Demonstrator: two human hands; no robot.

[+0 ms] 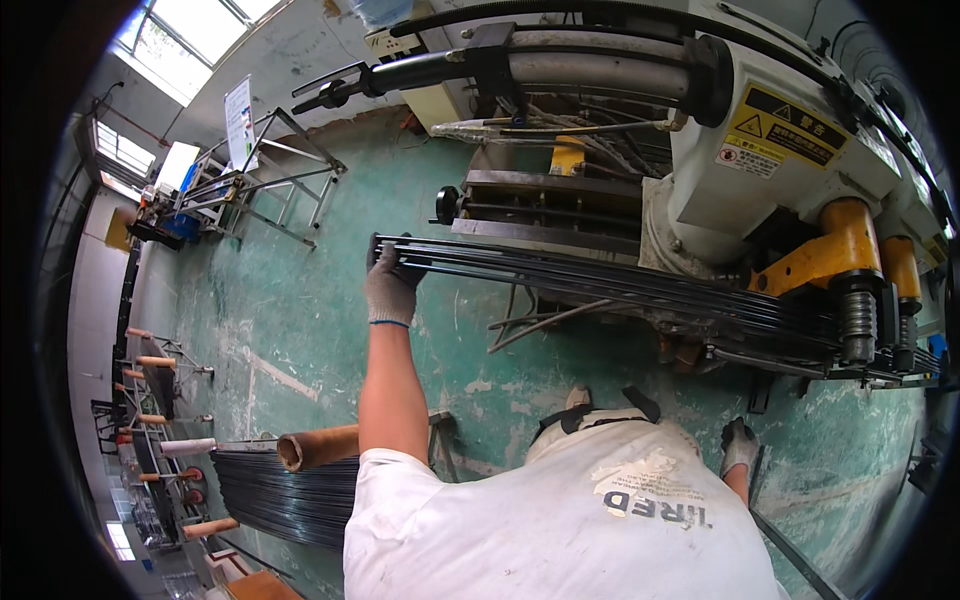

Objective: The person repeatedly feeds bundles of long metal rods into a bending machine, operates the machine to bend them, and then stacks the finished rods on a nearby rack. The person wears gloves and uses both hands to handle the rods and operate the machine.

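Note:
My left hand (391, 288), in a grey knit glove with dark patches, is closed around the left end of a bundle of long thin black rods (560, 270). The rods slope down to the right, along the front of a large machine, and run in beside its yellow arm (835, 250) and coil spring (858, 325). Low on my right side is my gloved right hand (739, 446), apart from the rods and close to a dark metal bar (757, 482). Its fingers are dark and small in view, so their grip is unclear.
The white machine body (770, 165) carries yellow warning labels; a thick cylinder (600, 60) reaches left from it. More black rods (285, 495) lie on a rack at lower left, beside a brown cardboard tube (318, 446). A metal frame (290, 170) stands on the green floor (300, 290).

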